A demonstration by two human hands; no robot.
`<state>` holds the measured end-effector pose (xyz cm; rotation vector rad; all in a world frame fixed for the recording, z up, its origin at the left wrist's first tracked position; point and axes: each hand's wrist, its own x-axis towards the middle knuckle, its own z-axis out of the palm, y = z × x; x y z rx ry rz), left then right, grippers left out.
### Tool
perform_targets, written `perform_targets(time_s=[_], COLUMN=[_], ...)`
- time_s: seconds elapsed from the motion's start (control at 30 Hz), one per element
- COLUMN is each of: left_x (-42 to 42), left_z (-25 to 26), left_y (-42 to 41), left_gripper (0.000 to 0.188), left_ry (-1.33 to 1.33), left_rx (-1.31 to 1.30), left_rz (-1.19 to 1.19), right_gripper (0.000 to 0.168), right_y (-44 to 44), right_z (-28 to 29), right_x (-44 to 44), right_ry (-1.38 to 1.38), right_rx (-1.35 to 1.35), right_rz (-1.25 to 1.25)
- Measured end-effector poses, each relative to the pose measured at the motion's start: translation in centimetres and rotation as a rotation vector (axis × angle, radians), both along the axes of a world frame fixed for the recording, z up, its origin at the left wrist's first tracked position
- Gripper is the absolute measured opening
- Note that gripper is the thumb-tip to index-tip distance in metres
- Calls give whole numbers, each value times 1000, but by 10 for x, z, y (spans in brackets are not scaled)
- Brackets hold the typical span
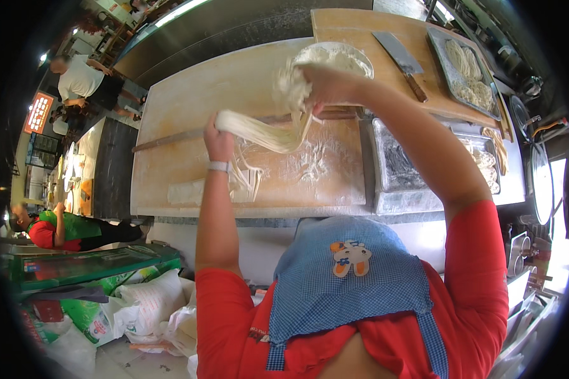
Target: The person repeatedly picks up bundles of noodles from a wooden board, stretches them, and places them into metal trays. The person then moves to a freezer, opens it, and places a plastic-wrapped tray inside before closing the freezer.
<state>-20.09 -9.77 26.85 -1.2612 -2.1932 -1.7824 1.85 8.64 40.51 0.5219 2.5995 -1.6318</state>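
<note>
My left hand (pixel 219 142) grips one end of a bundle of long, pale noodles (pixel 265 133). The bundle sags above the wooden board and rises to my right hand (pixel 326 86), blurred by motion, which holds the other end beside a round bowl of white flour (pixel 344 56). A blurred white mass, noodles or flour, surrounds those fingers. Loose strands (pixel 239 177) dangle below my left wrist. Near them, a pale flat strip (pixel 185 191) lies on the board. Scattered flour (pixel 315 161) dusts the wood beneath the bundle.
A long rolling pin (pixel 170 137) lies across the board behind my hands. To the right are a cleaver (pixel 398 52), a metal tray of noodle portions (pixel 469 76), and another floured tray (pixel 398 156) under my right arm. Two people stand at the left; sacks (pixel 151 298) lie below.
</note>
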Motion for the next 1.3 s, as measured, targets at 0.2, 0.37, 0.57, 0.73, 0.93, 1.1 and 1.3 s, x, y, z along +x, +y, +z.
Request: perform_targets(time_s=[0.2,0.37,0.57,0.73,0.93,1.1,1.3], left_x=[24,56,53,50,23,-44,23], left_z=[104,148,127,1,-113,-124,25], left_y=[14,27,25,21,-41,-82,-6], left_gripper=[23,25,30,31,53,86,86], left_ry=[171,633,366,279,405,23,-323], left_rx=[-152,-408,-289,-142,-849,-790,279], left_rz=[-30,-29,24,-156,-212,-64,-324], right_gripper=[91,77,28,25,29,29,19], right_y=[-43,-65,-37,-39,-31,-34,-29], right_z=[-50,-31,-23,29,122,56,27], right_x=[-40,-70,-63,-84,-81,-97,-73], right_ry=[367,684,514,684,885,262,313], right_rx=[541,507,336,323,184,776,648], right_rz=[24,-196,-247,-262,-352,41,-110])
